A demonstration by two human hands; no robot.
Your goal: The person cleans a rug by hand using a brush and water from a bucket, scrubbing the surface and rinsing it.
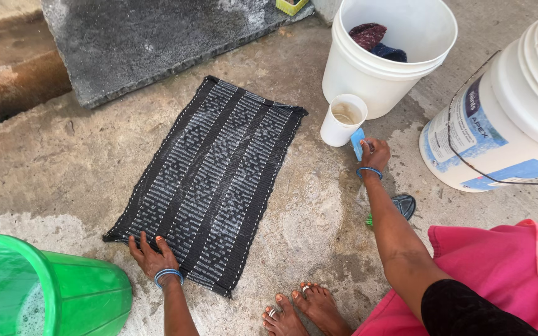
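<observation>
A black striped mat (210,186) lies flat on the wet concrete floor (63,168). The left hand (152,256) presses its near edge, fingers spread. To the right, the right hand (373,155) pinches a blue soap bar (357,143) just beside a white cup (342,119). White buckets (387,50) stand far right; a green bucket (51,292) sits near left.

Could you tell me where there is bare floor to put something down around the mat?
Bare concrete lies left of the black striped mat, between it, the grey slab and the green bucket. A wet patch lies free between mat and right hand. It is crowded by the white cup and the two white buckets.
</observation>
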